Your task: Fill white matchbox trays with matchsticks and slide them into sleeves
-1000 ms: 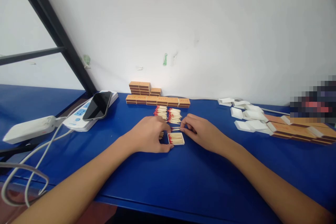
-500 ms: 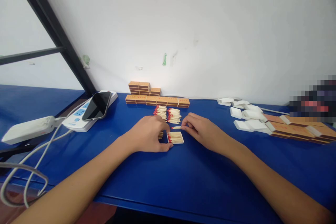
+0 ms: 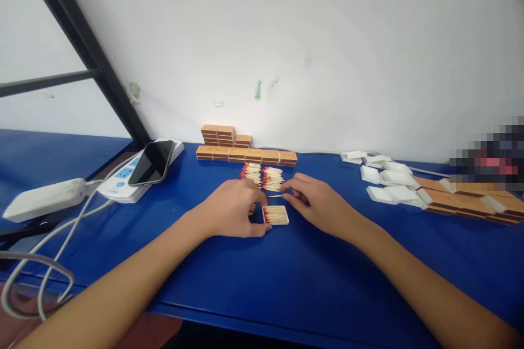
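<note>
A white matchbox tray holds a row of red-headed matches, heads to the left. My left hand curves around the tray's left end, thumb at its near corner and fingers bent beyond it; their tips are partly hidden. More matches show under that palm. Beyond the tray, a match spans the gap between my hands. The thumb of my right hand meets its right end, with the index finger stretched slightly above toward the loose matches. Two piles of matches, a left pile and a right pile, lie behind.
Closed matchboxes stand in a row and stack by the wall. At right lie white empty trays and brown matchbox sleeves. A phone rests on a power strip at left, near a white adapter and looping cables.
My right index finger has lifted and reached toward the right match pile, parting somewhat from the thumb. My left hand stays by the tray. The view has shifted slightly.
</note>
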`<state>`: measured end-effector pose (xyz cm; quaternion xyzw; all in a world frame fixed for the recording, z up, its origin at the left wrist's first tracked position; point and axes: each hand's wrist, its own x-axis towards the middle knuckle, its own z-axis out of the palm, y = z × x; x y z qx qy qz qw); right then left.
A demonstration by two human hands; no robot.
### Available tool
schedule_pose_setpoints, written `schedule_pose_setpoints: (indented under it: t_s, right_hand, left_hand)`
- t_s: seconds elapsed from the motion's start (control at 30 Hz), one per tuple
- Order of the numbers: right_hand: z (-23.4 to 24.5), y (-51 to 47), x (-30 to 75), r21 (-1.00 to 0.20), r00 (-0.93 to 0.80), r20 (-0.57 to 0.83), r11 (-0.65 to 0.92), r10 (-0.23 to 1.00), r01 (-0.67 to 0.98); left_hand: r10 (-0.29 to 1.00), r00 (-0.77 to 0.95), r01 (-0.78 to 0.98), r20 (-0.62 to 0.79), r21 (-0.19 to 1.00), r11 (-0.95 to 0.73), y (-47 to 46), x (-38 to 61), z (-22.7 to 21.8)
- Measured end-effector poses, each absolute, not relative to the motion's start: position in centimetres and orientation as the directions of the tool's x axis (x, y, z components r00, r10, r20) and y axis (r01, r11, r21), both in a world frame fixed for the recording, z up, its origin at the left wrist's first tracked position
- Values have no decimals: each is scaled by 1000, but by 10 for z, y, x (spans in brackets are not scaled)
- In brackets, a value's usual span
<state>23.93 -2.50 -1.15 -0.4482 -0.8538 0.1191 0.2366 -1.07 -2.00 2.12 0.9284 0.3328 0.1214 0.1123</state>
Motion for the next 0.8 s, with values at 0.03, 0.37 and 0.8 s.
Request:
schedule_pose_setpoints:
  t_s: [0.03,0.37,0.8]
  right_hand:
    - [-14,-22,240,-403,-488,292,568,823,718]
    - [-21,-17,235,-380,-488,242,545,839,748]
    - [4,-42,231,-439,-553,203,580,808,686]
  left_hand:
    - [645,749,590,152,290,-753,-20,-11,21]
    - [641,754,587,148,286,-757,-20,-11,22]
    - [669,730,625,143,256,-737,-19,-11,22]
